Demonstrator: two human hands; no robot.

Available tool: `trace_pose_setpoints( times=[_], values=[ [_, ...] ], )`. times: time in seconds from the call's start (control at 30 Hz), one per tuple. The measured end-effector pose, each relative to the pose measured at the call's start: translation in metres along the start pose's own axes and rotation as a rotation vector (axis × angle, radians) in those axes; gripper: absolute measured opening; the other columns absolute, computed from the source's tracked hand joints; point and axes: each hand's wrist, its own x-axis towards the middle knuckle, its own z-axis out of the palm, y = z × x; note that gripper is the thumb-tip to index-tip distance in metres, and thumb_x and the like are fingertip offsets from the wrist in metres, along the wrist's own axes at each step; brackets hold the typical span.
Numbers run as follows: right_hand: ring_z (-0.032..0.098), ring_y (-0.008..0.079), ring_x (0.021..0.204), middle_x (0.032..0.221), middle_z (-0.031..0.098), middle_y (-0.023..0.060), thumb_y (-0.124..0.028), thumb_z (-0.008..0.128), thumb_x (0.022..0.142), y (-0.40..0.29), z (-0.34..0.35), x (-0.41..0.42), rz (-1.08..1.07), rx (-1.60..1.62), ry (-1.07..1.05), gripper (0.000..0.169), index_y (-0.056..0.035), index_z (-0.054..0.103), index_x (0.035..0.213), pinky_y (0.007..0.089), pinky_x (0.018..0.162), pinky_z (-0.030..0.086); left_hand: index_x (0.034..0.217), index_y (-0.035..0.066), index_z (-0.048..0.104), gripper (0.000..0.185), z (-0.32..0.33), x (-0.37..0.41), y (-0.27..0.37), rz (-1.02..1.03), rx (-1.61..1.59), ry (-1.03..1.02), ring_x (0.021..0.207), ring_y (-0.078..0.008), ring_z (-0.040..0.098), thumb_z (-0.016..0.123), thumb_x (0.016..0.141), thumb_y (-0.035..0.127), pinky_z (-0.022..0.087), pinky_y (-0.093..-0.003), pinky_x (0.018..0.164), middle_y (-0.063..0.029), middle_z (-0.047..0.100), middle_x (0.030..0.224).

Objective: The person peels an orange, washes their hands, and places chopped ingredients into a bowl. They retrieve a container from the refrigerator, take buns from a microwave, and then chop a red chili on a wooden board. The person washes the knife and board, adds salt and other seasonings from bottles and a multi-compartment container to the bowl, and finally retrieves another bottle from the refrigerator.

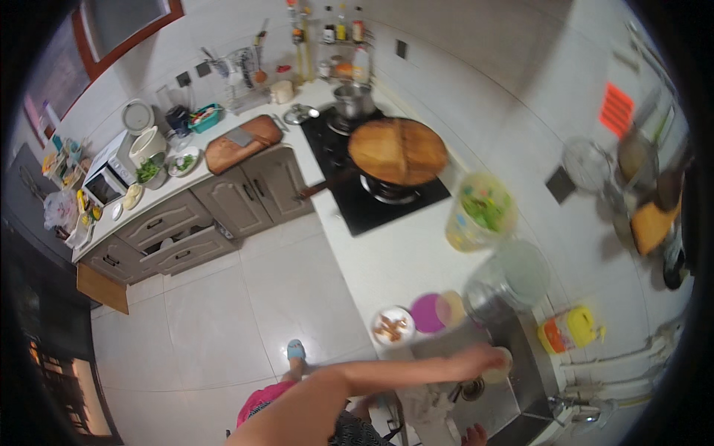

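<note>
My left arm reaches across from the lower left, and my left hand (481,361) is over the stainless steel sink (493,410). It grips a pale round bowl (500,368), blurred by motion. Only the fingertips of my right hand (474,435) show at the bottom edge, low over the sink; what they hold, if anything, is hidden. Below my left forearm, a white crumpled cloth (427,410) lies by the sink's near side, next to the drain (472,388). On the counter beside the sink are a white bowl with brown pieces (393,325), a purple disc (428,313) and a cream round item (450,308).
A glass-like bowl and metal pot stack (505,279) stands at the sink's far left corner, near a bin with greens (482,212). A wok with wooden lid (399,150) sits on the black hob (362,220), its handle over the counter edge. One drawer (187,251) is pulled out.
</note>
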Motion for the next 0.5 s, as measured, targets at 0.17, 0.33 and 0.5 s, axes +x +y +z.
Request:
trace_pose_setpoints(
  times=[0.17,0.33,0.5],
  values=[
    [0.048,0.0147,0.090,0.113,0.049,0.0063,-0.013,0.057,0.074,-0.072,0.224,-0.086,-0.239,0.187,-0.311,0.028,-0.0036,0.053,0.101,0.0283,0.072,0.039,0.089,0.004,0.054,0.013,-0.270,-0.207,-0.019,-0.303,0.124,0.723,0.087,-0.0177,0.053,0.046,0.080,0.001,0.042,-0.0297,0.077,-0.0071,0.056,0.092],
    [0.051,0.0160,0.088,0.115,0.045,0.0130,-0.003,0.056,0.074,-0.179,0.437,-0.167,-1.187,-0.336,-0.775,0.015,-0.0045,0.056,0.089,0.0223,0.065,0.042,0.085,0.005,0.049,0.004,-0.471,-0.380,0.012,-0.453,0.659,1.161,0.075,-0.0259,0.056,0.049,0.081,0.005,0.043,-0.0301,0.065,-0.0121,0.057,0.079],
    [0.054,0.0121,0.079,0.105,0.052,0.0114,-0.005,0.055,0.076,-0.249,0.651,-0.198,-1.209,-0.369,-1.144,0.010,-0.0027,0.058,0.086,0.0239,0.065,0.044,0.085,0.005,0.052,0.008,-0.591,-0.458,0.016,-0.630,0.796,1.383,0.079,-0.0331,0.054,0.050,0.080,0.010,0.042,-0.0383,0.065,-0.0150,0.057,0.082]
  ],
)
